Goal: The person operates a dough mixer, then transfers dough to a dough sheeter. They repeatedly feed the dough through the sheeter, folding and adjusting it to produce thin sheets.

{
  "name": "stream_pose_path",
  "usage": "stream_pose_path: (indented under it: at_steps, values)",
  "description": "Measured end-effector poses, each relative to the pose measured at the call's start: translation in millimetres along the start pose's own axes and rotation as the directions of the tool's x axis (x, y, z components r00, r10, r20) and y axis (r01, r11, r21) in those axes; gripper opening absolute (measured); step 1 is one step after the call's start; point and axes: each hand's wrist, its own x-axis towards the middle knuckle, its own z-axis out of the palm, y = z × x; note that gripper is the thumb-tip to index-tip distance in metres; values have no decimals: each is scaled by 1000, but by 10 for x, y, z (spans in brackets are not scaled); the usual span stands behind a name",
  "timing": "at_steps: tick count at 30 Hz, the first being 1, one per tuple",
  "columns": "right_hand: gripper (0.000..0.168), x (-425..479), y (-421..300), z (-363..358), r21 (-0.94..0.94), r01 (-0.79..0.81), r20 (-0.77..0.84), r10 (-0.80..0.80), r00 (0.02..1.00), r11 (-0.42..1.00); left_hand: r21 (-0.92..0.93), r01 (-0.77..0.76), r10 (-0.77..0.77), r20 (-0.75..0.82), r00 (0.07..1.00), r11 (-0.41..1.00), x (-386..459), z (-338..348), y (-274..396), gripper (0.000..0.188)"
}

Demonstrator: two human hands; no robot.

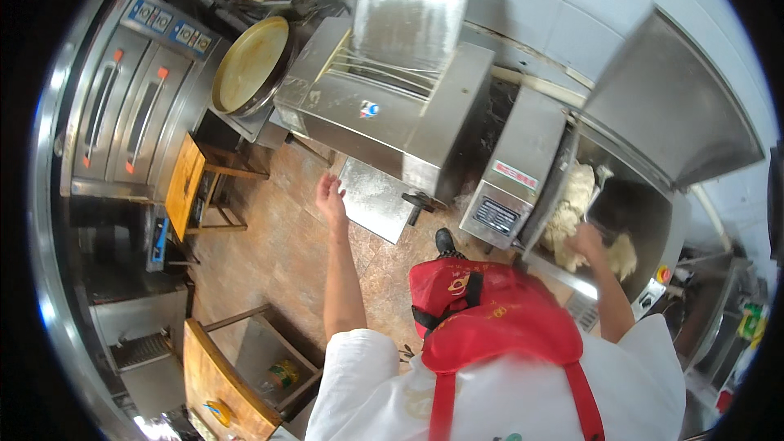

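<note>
Pale dough lies in the open metal tub of a dough mixer at the right, heaped around the mixing bar. My right hand is in the tub, at the dough's near edge; its fingers are blurred, and whether they grip dough cannot be told. A smaller dough piece sits just right of that hand. Out to the left, my left hand hangs in the air with nothing in it, fingers loosely bent and apart, beside the metal tray of a dough sheeter.
The steel dough sheeter stands ahead, and the mixer's raised lid leans back at the right. A round pan, a deck oven and a wooden stool are at the left. A wooden table stands lower left.
</note>
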Motion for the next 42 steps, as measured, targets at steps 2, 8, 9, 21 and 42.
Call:
stream_pose_path:
  at_steps: [2, 8, 9, 21, 42]
  values:
    - [39, -44, -220, -164, -146, 44, 89, -31, 996, 988, -16, 67, -67, -45, 997, 998, 399, -124, 29, 41]
    - [37, 313, -89, 358, -462, 126, 68, -107, 992, 878, -196, 246, -246, 27, 969, 949, 1799, -338, -178, 67]
    - [38, 339, -31, 462, -490, 105, 62, -86, 994, 866, -230, 286, -289, 19, 957, 930, 1956, -282, -223, 69]
    - [38, 368, 237, 756, -524, 149, 106, -109, 988, 838, -276, 318, -328, 10, 945, 907, 2672, -328, -883, 72]
    - [40, -108, -102, -149, -262, -66, 35, 78, 996, 963, 62, 12, -10, -31, 999, 998, 1687, -141, 40, 60]
